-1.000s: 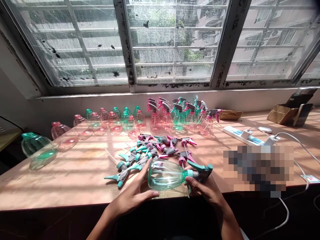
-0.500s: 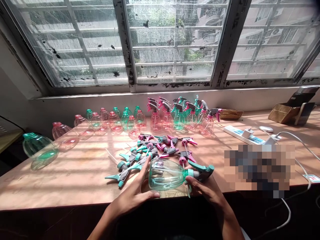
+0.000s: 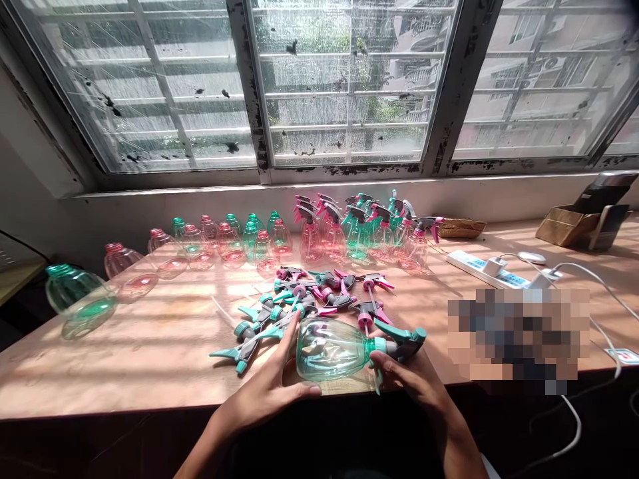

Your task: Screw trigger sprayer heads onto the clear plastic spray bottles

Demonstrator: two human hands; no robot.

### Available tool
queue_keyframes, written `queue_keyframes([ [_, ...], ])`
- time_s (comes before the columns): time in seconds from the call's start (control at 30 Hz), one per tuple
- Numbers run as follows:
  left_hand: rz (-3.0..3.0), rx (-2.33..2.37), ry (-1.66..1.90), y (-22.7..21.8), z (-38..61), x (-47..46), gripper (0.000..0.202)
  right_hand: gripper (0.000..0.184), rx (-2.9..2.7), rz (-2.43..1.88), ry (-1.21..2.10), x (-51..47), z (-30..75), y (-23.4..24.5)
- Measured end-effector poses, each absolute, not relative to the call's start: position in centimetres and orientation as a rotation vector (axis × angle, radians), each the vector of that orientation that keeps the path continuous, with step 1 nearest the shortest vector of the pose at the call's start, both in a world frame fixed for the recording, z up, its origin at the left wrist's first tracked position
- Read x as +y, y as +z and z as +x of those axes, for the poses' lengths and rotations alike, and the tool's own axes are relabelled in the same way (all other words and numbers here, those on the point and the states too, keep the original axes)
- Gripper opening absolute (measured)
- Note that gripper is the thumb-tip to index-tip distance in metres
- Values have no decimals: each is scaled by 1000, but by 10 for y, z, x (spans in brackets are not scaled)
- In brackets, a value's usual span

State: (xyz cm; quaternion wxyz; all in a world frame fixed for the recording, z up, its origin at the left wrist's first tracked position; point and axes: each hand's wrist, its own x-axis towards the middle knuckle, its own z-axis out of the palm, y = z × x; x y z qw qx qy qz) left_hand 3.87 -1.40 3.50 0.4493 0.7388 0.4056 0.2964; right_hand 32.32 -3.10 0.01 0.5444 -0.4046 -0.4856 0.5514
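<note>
A clear green spray bottle (image 3: 329,351) is held on its side at the table's front edge, its base to the left. My left hand (image 3: 269,378) wraps its base, with the thumb underneath and fingers behind. At the neck, my right hand (image 3: 407,380) grips around the collar of a teal and grey trigger spray head (image 3: 405,344); some of its fingers are hidden behind. A thin green strip hangs below the neck. Just beyond the bottle lies a heap of loose pink and teal trigger spray heads (image 3: 243,340), several with dip tubes.
Open-topped pink and green bottles (image 3: 230,247) stand at the back left. Several bottles with spray heads (image 3: 357,236) stand back centre. At right are a power strip (image 3: 482,267) with white cables, a brown box (image 3: 564,226) and a blurred patch. A window rises behind the table (image 3: 150,339).
The bottle has turned slightly and shifted a touch left in my hands. Both hands stay in nearly the same place, and everything else is unchanged.
</note>
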Motion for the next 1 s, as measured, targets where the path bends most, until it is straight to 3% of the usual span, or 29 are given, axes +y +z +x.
queue_keyframes([
  [0.37, 1988, 991, 737, 33, 36, -14, 92, 40, -1150, -969, 1334, -30, 324, 0],
  [0.57, 1898, 1028, 710, 38, 38, -15, 107, 43, -1103, -977, 1319, -30, 324, -2],
  [1.0, 1928, 950, 758, 32, 36, -14, 95, 47, -1101, -987, 1294, -30, 323, -6],
])
